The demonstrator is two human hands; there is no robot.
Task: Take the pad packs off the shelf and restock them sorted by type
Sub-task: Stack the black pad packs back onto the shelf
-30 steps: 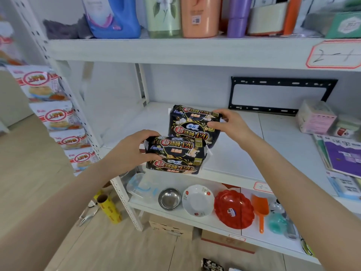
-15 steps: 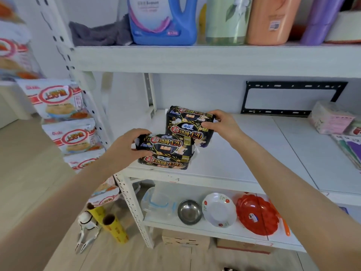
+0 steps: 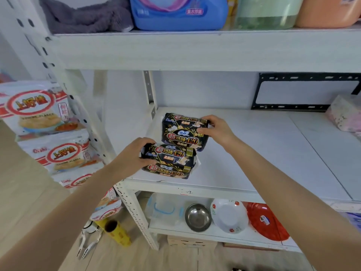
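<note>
Three black pad packs with red and gold "420" print sit at the left end of the white middle shelf point(image 3: 254, 153). My left hand point(image 3: 134, 156) grips the left end of the upper front pack point(image 3: 172, 154), which lies on a lower front pack point(image 3: 170, 171) near the shelf's front edge. Behind them a third pack point(image 3: 181, 133) stands upright, and my right hand point(image 3: 214, 129) pinches its top right corner.
The top shelf holds a grey cloth point(image 3: 86, 16) and big detergent bottles point(image 3: 179, 12). A black bracket point(image 3: 304, 92) and a pink pack point(image 3: 345, 116) are at the right. Bowls and plates point(image 3: 228, 216) fill the lower shelf. Snack bags point(image 3: 35, 110) hang left.
The view has moved closer and tilted up. Both hands keep their hold on the packs, which now sit a little deeper on the shelf's left end.
</note>
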